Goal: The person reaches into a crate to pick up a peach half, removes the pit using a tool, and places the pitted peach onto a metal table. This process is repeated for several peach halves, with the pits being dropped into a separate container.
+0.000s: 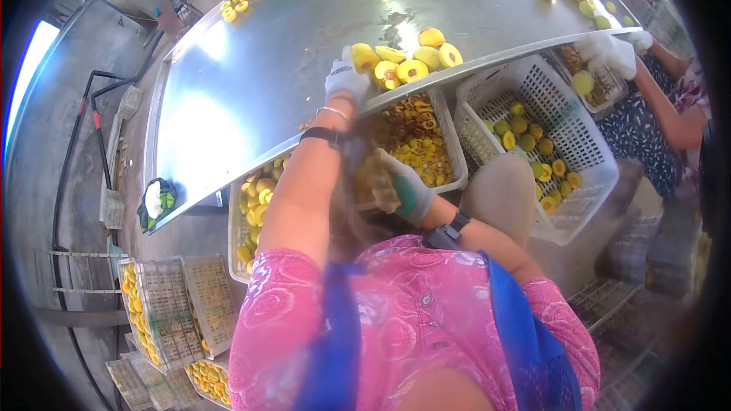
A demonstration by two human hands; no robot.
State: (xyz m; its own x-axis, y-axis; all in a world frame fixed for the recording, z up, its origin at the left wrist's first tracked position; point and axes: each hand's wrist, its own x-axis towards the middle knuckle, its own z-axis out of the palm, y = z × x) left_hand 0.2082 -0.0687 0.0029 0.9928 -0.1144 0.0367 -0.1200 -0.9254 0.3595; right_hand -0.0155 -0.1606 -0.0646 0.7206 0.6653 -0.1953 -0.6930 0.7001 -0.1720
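My left hand (346, 78), in a white glove, is at the metal table's (251, 91) front edge, against the left side of a group of yellow fruit halves (412, 71). Its fingertips are partly hidden, so their grip is unclear. Lower down, my right hand (411, 192), in a white and green glove, is over the near part of a crate (460, 160) of fruit scraps and pits (426, 148). Its fingers are curled beside a blurred brownish shape that I cannot make out.
Right of my knee is a white crate (594, 160) with green and orange fruit. Another crate (237, 251) of fruit stands at left under the table. A co-worker's gloved hands (608, 53) are at the right edge. Stacked crates (164, 312) stand lower left.
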